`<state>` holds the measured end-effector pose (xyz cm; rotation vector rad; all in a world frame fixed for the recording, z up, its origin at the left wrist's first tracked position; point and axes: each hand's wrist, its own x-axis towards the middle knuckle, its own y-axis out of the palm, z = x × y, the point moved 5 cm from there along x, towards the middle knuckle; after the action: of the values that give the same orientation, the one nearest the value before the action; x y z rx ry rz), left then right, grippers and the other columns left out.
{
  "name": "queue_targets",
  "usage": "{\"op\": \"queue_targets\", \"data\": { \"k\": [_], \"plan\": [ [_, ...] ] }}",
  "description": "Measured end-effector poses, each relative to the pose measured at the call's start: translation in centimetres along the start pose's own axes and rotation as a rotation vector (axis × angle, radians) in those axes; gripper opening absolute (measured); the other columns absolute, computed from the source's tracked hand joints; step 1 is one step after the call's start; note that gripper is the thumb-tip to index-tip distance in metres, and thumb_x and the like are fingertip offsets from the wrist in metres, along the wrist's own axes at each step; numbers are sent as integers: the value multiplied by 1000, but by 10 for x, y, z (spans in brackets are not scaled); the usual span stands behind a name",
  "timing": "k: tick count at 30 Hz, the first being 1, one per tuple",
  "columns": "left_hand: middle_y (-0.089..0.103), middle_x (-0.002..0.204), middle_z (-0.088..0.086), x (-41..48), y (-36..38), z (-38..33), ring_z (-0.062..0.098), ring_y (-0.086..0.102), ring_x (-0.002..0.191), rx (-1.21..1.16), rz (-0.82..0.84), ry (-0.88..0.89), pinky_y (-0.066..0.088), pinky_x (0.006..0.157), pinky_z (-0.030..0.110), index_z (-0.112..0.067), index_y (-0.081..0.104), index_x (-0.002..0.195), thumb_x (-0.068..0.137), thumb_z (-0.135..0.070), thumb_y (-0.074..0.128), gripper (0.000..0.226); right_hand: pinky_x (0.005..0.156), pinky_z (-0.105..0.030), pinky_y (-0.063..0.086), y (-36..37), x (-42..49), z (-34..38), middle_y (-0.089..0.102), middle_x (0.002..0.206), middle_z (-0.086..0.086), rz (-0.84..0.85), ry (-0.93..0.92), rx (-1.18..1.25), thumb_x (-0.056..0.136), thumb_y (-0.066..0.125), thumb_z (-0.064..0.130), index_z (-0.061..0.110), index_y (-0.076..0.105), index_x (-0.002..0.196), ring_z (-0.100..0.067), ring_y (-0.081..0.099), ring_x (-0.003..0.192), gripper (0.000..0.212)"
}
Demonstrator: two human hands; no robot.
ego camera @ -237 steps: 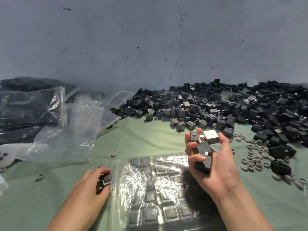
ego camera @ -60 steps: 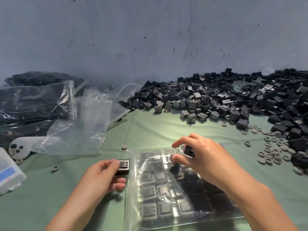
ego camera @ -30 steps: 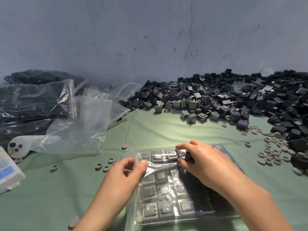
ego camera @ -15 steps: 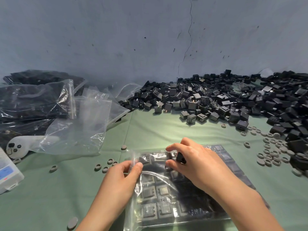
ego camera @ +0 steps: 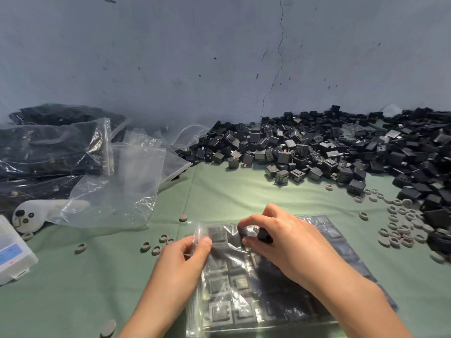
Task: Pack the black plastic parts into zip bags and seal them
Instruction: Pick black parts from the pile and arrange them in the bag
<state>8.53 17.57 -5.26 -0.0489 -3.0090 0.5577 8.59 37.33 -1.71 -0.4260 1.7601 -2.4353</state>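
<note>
One clear plastic zip bag lies on the green surface; left hand pinches its top corner, right hand grips a black plastic part.

Zip bag: clear plastic film, glossy, crinkled, strong glare
Black parts in the heap: hard plastic, mostly matt, some faces with a dull sheen
Loose rings: grey, matt, rubbery look
Table cover: green, matt, creased like cloth
Wall: blue-grey paint, rough, cracked
Controller: white smooth plastic
</note>
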Motion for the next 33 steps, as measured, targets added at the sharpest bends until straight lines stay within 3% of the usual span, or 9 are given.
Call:
{"op": "queue_targets", "data": {
  "k": [2, 5, 9, 15, 20, 23, 26, 31, 33],
  "plan": [
    [46, 59, -13, 0, 0, 2, 4, 43, 58, 9, 7, -3, 39, 65, 32, -28, 64, 67, 96, -39, 60, 31, 66, -21, 46, 0, 0, 2, 44, 100, 18, 9, -7, -6, 94, 52, 58, 51, 48, 131, -3, 57, 83, 38],
    [72, 81, -17, 0, -2, 1, -1, 65, 75, -71, 5, -63, 51, 84, 28, -49, 75, 83, 94, -38, 62, 21, 69, -26, 50, -1, 1, 6, 43, 103, 17, 7, -10, -30, 96, 51, 57, 51, 46, 134, -7, 59, 85, 39],
    [70, 82, -15, 1, -1, 4, 1, 63, 77, -20, -20, -88, 53, 96, 38, -53, 74, 79, 96, -34, 61, 28, 67, -27, 48, 1, 2, 16, 41, 102, 14, 19, -46, -67, 99, 48, 54, 54, 41, 140, -9, 58, 83, 42],
    [74, 79, -20, 2, -1, -1, -5, 68, 74, -74, -52, -55, 50, 77, 24, -63, 69, 82, 96, -22, 61, 44, 72, -30, 52, 4, 3, 19, 44, 103, 13, 29, -63, -64, 99, 49, 51, 52, 39, 142, -11, 60, 85, 44],
    [76, 89, -21, 5, -3, 5, -8, 68, 84, -124, -47, -115, 49, 92, 23, -35, 75, 90, 94, -18, 65, 21, 75, -30, 52, 3, 4, 10, 45, 111, 13, 14, 5, -53, 98, 47, 58, 47, 38, 142, -11, 61, 93, 47],
    [77, 91, -6, 6, -4, 8, -4, 66, 74, -153, -49, -116, 49, 79, 14, -30, 77, 93, 93, -16, 67, 17, 76, -32, 53, 3, 5, 12, 44, 108, 13, 26, 4, -55, 98, 48, 57, 46, 44, 137, -12, 62, 91, 41],
    [77, 92, 1, 5, -6, 9, -3, 63, 69, -156, -62, -119, 46, 74, 15, -28, 78, 93, 93, -14, 67, 18, 74, -32, 51, 3, 5, 14, 42, 105, 12, 39, 2, -61, 98, 50, 55, 44, 46, 135, -13, 61, 89, 39],
    [72, 74, -22, 5, -3, 9, -10, 59, 62, -86, -24, -94, 43, 71, 14, -34, 74, 93, 95, -18, 63, 20, 65, -29, 41, 5, 5, 16, 38, 103, 11, 37, 8, -100, 98, 50, 53, 45, 45, 135, -14, 60, 87, 38],
    [67, 64, -22, 5, -5, 10, -9, 56, 57, -82, -17, -93, 41, 66, 11, -33, 75, 92, 95, -19, 63, 19, 63, -29, 38, 5, 5, 17, 37, 103, 12, 33, 13, -108, 98, 50, 53, 45, 45, 136, -14, 60, 86, 38]
  ]
}}
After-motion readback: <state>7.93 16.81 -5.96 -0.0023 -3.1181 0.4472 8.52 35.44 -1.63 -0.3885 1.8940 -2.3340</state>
